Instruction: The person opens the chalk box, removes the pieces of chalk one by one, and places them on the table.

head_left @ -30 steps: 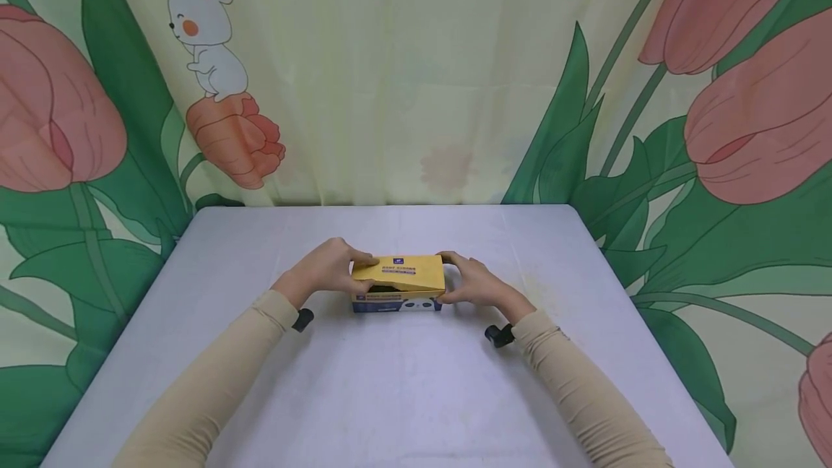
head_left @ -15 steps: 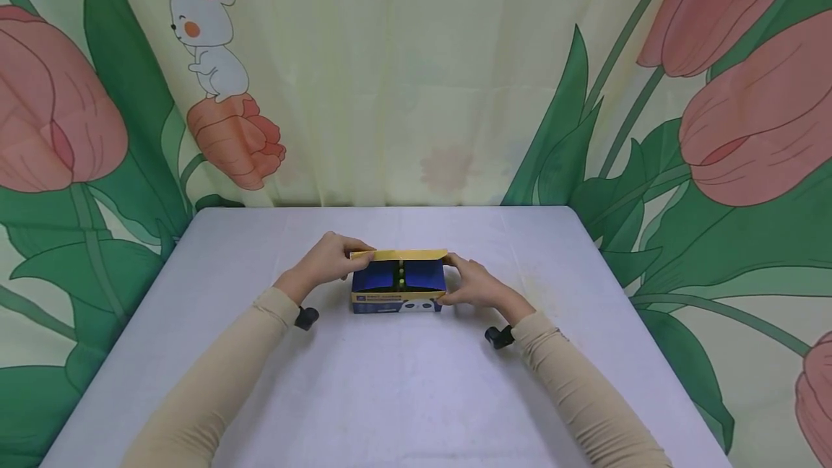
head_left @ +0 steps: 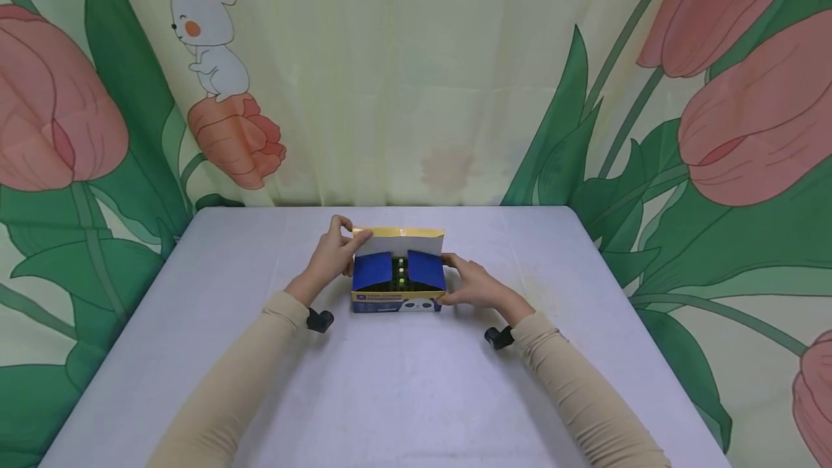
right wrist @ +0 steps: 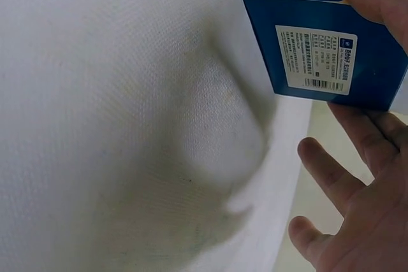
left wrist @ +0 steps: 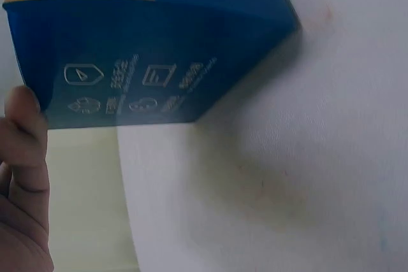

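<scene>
Blue flaps [head_left: 373, 270] partly block the open box [head_left: 383, 305], a curtain [head_left: 416, 78] behind

A box [head_left: 385, 303] stands on the desk [head_left: 416, 388] between left grip [head_left: 334, 251] and right grip [head_left: 474, 283]; a curtain [head_left: 403, 92] hangs behind the desk.

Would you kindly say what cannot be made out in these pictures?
Head: inside the box, mostly covered by blue flaps.
Head: items between the flaps, too small to identify.
Left wrist: part of the left hand, cut off by the edge.
Right wrist: fine print on the label, too small.
</scene>
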{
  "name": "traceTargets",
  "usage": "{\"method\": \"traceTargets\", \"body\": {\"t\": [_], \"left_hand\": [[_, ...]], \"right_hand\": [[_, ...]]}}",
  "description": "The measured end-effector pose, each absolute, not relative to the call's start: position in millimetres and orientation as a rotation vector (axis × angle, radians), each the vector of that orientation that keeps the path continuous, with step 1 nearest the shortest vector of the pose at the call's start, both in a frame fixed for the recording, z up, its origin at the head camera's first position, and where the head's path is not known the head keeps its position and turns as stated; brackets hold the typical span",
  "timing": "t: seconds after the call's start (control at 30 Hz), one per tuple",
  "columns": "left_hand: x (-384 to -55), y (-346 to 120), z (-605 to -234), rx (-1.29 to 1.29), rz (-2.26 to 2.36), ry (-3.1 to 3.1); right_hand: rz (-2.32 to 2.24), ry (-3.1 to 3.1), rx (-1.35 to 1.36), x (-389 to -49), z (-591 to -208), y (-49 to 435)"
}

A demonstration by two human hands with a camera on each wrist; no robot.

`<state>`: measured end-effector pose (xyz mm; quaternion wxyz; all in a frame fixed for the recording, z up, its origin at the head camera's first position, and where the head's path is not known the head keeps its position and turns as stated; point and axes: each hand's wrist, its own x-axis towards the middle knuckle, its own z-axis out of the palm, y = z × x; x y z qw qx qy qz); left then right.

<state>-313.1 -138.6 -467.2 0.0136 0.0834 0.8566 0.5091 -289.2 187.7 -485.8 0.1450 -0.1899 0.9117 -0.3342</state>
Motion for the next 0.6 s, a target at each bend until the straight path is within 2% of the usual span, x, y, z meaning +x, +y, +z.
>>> {"method": "traceTargets", "body": {"t": [0.6], "left_hand": [[-309, -135, -482, 0.198, 1.585, 2.732]], "right_hand": [[-0.972, 2.622, -0.494, -287, -488, 186]]}}
